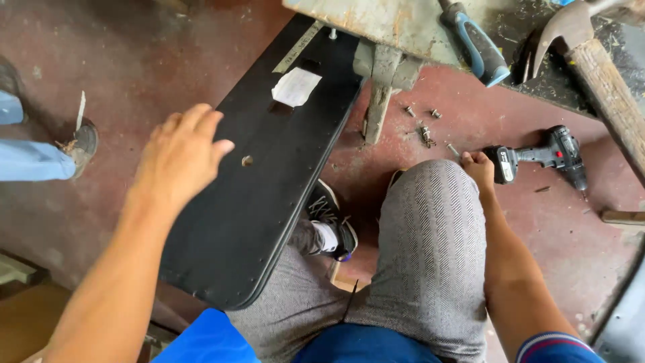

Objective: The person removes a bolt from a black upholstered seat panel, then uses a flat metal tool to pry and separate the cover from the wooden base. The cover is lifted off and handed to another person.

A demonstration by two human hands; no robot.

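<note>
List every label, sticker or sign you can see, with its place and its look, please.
White paper label: stuck near the far end of the black board, roughly square, slightly crumpled.
Long pale strip label: along the board's far left edge, narrow, beige-grey.
Small white sticker: on the base of the black cordless drill lying on the floor.

The left hand [180, 156] hovers open over the edge of a black board [269, 175] that leans from the person's lap up to a worn bench [396, 27]. The right hand [478, 167] reaches down beside the knee, touching a drill [537, 160] lying on the red floor [470, 107]. Loose screws [423, 128] lie near it. A hammer [598, 67] rests on the bench
</note>
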